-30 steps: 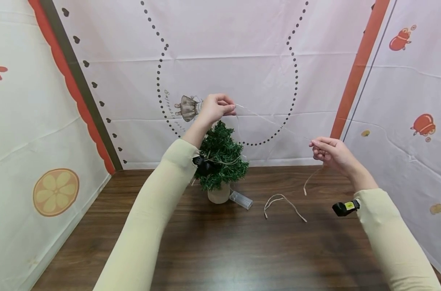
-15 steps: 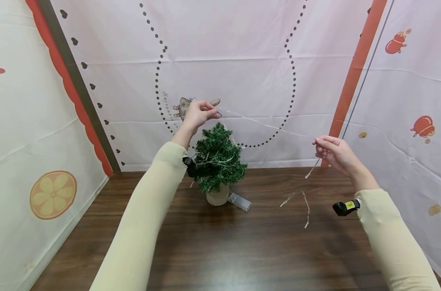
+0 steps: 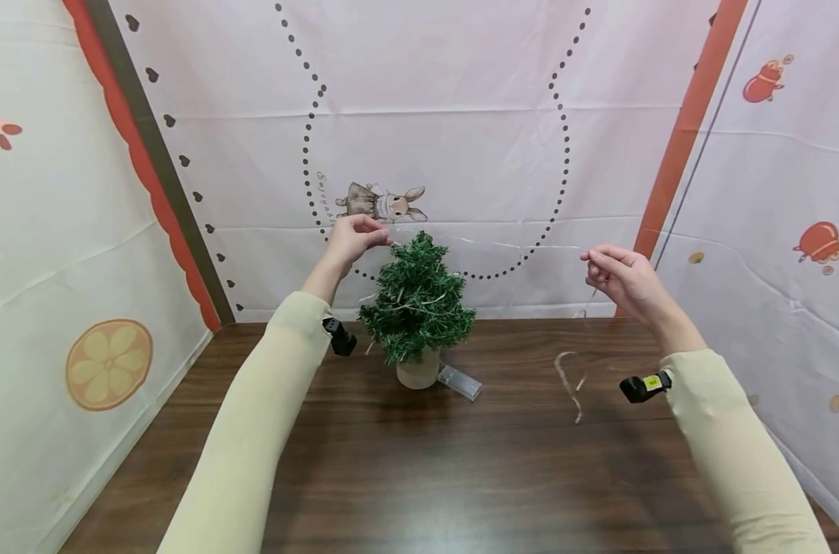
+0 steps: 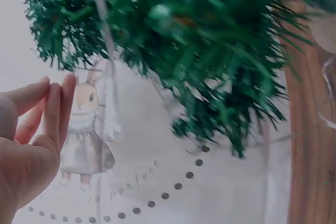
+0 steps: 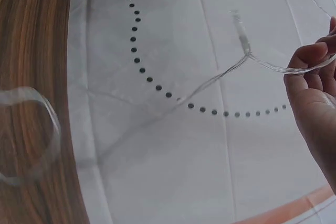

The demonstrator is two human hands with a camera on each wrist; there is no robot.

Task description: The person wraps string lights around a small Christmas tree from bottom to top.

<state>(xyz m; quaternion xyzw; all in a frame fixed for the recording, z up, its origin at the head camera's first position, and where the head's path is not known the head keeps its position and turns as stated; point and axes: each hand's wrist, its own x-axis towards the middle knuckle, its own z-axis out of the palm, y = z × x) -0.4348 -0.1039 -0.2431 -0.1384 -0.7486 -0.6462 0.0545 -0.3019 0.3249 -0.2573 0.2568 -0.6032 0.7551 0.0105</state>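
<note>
A small artificial Christmas tree (image 3: 419,300) with green tinsel-like needles stands in a pale pot (image 3: 417,371). Thin clear fairy lights (image 3: 491,243) loop around its branches. My left hand (image 3: 353,245) is just left of the treetop, thumb and fingertips pinching the light string. From there the string passes at the top of the tree and stretches to my right hand (image 3: 623,278), which pinches it out to the right. Below the right hand a loose tail hangs and curls. In the left wrist view the tree (image 4: 199,40) fills the top, close to the fingertips.
A clear battery box (image 3: 461,382) lies on the brown wooden table (image 3: 419,477), right of the pot. Printed cloth (image 3: 447,61) encloses the back and both sides. Black wrist cameras are strapped at both cuffs.
My left hand has come down and left, from above the tree to beside its top, drawing the string across. The right hand stays nearly in place, while the hanging tail swings and changes shape.
</note>
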